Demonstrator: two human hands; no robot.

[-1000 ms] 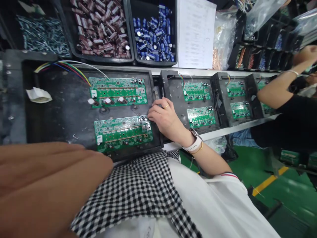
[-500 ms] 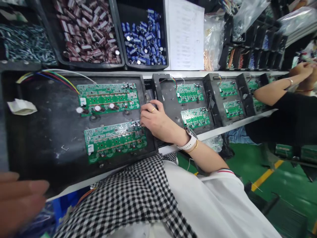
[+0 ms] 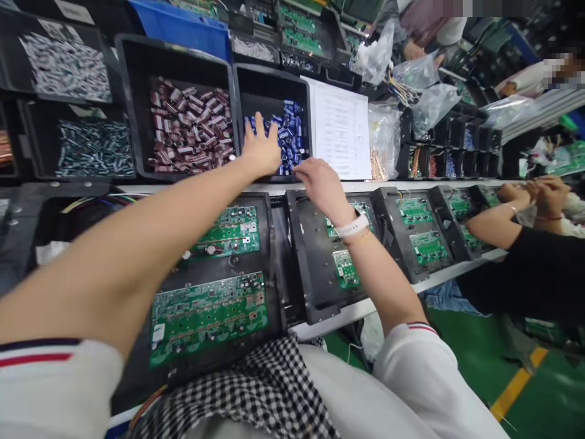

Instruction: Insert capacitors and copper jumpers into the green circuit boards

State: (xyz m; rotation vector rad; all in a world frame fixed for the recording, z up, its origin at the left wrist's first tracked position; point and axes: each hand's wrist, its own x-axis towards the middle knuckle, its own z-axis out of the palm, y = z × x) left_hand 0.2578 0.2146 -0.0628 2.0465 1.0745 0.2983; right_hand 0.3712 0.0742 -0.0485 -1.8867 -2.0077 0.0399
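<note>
While reaching far across the black fixture tray (image 3: 292, 268), plunging the left hand (image 3: 261, 149) with fingers spread apart into the bin (image 3: 256, 79) of blue capacitors (image 3: 287, 137), seemingly for picking. Hovering the right hand (image 3: 320, 182) just right of it, near the bin's front rim, fingers loosely curled on nothing visible. Sitting left: a bin of maroon capacitors (image 3: 189, 131). Lying near: green circuit boards (image 3: 208, 314).

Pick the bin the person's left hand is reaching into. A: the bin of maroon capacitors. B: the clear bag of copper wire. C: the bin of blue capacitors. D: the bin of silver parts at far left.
C: the left hand is spread, fingers open, over the blue capacitors in their black bin, right of the maroon capacitors.
</note>
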